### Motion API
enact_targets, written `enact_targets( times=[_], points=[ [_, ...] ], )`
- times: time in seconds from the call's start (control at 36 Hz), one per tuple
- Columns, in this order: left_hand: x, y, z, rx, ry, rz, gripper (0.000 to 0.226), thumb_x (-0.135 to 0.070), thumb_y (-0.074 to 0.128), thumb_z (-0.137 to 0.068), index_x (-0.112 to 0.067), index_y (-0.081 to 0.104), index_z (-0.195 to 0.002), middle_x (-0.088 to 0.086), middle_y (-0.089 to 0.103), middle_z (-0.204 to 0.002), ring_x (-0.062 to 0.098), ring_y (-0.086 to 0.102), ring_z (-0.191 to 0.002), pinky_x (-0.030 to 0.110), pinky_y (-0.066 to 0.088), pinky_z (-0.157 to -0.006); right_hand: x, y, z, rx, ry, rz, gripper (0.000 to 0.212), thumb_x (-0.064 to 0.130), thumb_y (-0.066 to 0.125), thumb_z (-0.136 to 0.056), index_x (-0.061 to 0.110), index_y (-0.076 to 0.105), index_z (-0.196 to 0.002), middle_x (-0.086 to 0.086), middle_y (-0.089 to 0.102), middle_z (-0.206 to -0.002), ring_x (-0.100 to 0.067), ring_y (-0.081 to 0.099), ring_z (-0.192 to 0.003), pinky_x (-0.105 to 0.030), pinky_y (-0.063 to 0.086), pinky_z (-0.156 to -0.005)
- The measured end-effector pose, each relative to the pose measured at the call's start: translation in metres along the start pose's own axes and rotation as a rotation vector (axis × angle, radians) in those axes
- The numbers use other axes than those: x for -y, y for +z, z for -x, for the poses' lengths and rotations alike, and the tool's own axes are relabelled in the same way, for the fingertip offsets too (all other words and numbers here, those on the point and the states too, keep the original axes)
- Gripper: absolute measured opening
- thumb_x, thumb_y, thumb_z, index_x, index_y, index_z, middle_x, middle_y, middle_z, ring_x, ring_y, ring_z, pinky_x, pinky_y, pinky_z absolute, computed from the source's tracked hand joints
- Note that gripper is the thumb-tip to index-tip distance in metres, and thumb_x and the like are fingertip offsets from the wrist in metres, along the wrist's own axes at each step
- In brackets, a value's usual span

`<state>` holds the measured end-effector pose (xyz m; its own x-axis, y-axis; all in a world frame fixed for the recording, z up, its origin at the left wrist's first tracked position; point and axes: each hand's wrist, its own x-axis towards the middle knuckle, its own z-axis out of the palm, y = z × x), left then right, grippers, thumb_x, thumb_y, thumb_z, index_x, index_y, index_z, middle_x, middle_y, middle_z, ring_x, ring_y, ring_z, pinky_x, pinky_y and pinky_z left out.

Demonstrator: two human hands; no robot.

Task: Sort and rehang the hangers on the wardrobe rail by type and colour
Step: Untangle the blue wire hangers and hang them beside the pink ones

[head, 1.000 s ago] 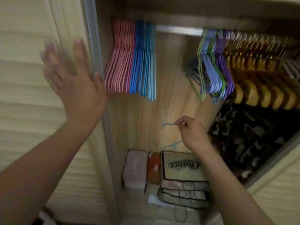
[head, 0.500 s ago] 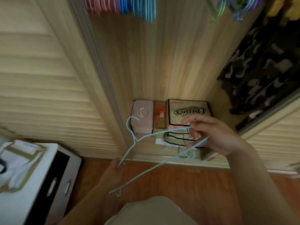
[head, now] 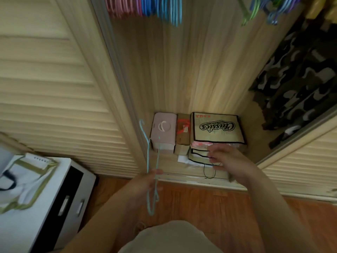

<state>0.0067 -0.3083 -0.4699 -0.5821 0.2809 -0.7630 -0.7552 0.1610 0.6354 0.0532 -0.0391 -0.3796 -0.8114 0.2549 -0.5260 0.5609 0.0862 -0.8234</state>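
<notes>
A thin light-blue wire hanger [head: 148,159] stands almost upright, hook at the top, in front of the wardrobe's left frame. My left hand [head: 145,183] grips its lower part. My right hand [head: 228,161] hovers to the right with fingers spread and nothing in it, above the stacked bags on the wardrobe floor. At the top edge hang the lower tips of pink hangers [head: 122,6], blue hangers [head: 162,10], and a mixed green, blue and purple bunch [head: 264,11]. The rail itself is out of view.
On the wardrobe floor sit a pink box [head: 164,132], a brown carton [head: 183,136] and a "Classics" bag [head: 217,127] on a stack. Camouflage clothing [head: 299,83] hangs at right. A louvred door [head: 49,84] is at left, a white cabinet [head: 47,203] below it.
The light-blue hanger has passed from my right hand into my left and swung upright. My right hand has let go and spread its fingers. The view dropped from the rail to the floor.
</notes>
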Motion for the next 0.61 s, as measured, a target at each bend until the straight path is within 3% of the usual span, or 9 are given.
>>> enact_targets(
  times=[0.06,0.11,0.17,0.22,0.31,0.36,0.44,0.53,0.61],
  points=[
    [-0.012,0.01,0.004,0.072,-0.007,0.037,0.025,-0.032,0.052,-0.106,-0.021,0.069,-0.122,0.013,0.065,-0.12,0.035,0.071,-0.109,0.043,0.058,-0.072,0.005,0.01,0.008,0.128,0.014,0.016,0.017,0.021,0.058,-0.101,0.021,0.069,-0.113,-0.002,0.063,-0.124,-0.023,0.066,-0.106,-0.04,0.061,-0.086],
    [-0.021,0.023,0.007,0.129,-0.002,0.077,0.029,-0.034,0.052,-0.107,-0.021,0.065,-0.13,0.015,0.063,-0.129,0.036,0.07,-0.11,0.04,0.059,-0.073,0.01,0.02,0.018,0.258,0.027,0.064,0.019,0.026,0.056,-0.103,0.021,0.067,-0.118,-0.005,0.064,-0.124,-0.022,0.065,-0.11,-0.044,0.062,-0.083],
    [-0.029,0.036,0.008,0.171,0.034,0.104,0.037,-0.038,0.056,-0.105,-0.021,0.061,-0.137,0.015,0.057,-0.139,0.036,0.07,-0.111,0.037,0.059,-0.073,0.016,0.031,0.029,0.357,0.015,0.144,0.023,0.033,0.051,-0.104,0.023,0.065,-0.121,-0.004,0.065,-0.12,-0.017,0.065,-0.109,-0.038,0.063,-0.077],
    [-0.036,0.045,0.007,0.151,0.058,0.165,0.049,-0.041,0.058,-0.102,-0.013,0.056,-0.142,0.019,0.055,-0.142,0.03,0.072,-0.099,0.035,0.058,-0.069,0.019,0.04,0.038,0.417,-0.013,0.204,0.027,0.039,0.047,-0.105,0.026,0.064,-0.122,0.0,0.066,-0.12,-0.011,0.065,-0.109,-0.03,0.061,-0.075],
    [-0.043,0.057,0.003,0.103,0.06,0.238,0.058,-0.042,0.054,-0.104,-0.002,0.048,-0.146,0.022,0.064,-0.121,0.029,0.07,-0.081,0.036,0.057,-0.065,0.021,0.046,0.046,0.406,-0.052,0.231,0.034,0.045,0.042,-0.105,0.028,0.062,-0.127,0.006,0.065,-0.121,-0.006,0.062,-0.112,-0.027,0.061,-0.076],
    [-0.049,0.064,0.008,0.088,0.076,0.231,0.053,-0.045,0.048,-0.107,-0.008,0.049,-0.145,0.015,0.072,-0.099,0.028,0.073,-0.08,0.037,0.058,-0.063,0.023,0.046,0.05,0.395,-0.062,0.223,0.038,0.047,0.038,-0.106,0.03,0.06,-0.131,0.011,0.065,-0.122,-0.003,0.061,-0.112,-0.023,0.058,-0.073],
    [-0.054,0.076,0.012,0.108,0.124,0.189,0.04,-0.044,0.043,-0.109,-0.016,0.053,-0.135,0.011,0.078,-0.097,0.027,0.075,-0.091,0.038,0.06,-0.066,0.026,0.043,0.051,0.389,-0.076,0.193,0.042,0.051,0.035,-0.105,0.033,0.059,-0.134,0.012,0.065,-0.125,-0.002,0.061,-0.114,-0.028,0.059,-0.084],
    [-0.058,0.086,0.014,0.072,0.145,0.164,0.041,-0.045,0.039,-0.11,-0.02,0.048,-0.141,0.01,0.079,-0.091,0.025,0.077,-0.082,0.04,0.06,-0.07,0.025,0.04,0.047,0.372,-0.089,0.144,0.042,0.055,0.036,-0.103,0.038,0.061,-0.132,0.015,0.067,-0.125,-0.002,0.062,-0.116,-0.035,0.056,-0.096],
    [-0.059,0.096,0.015,0.032,0.146,0.121,0.043,-0.047,0.035,-0.11,-0.022,0.048,-0.142,0.011,0.075,-0.109,0.028,0.073,-0.101,0.039,0.058,-0.072,0.024,0.04,0.044,0.389,-0.069,0.091,0.043,0.058,0.039,-0.101,0.037,0.062,-0.13,0.014,0.069,-0.123,-0.006,0.064,-0.115,-0.039,0.053,-0.102]
  ],
)
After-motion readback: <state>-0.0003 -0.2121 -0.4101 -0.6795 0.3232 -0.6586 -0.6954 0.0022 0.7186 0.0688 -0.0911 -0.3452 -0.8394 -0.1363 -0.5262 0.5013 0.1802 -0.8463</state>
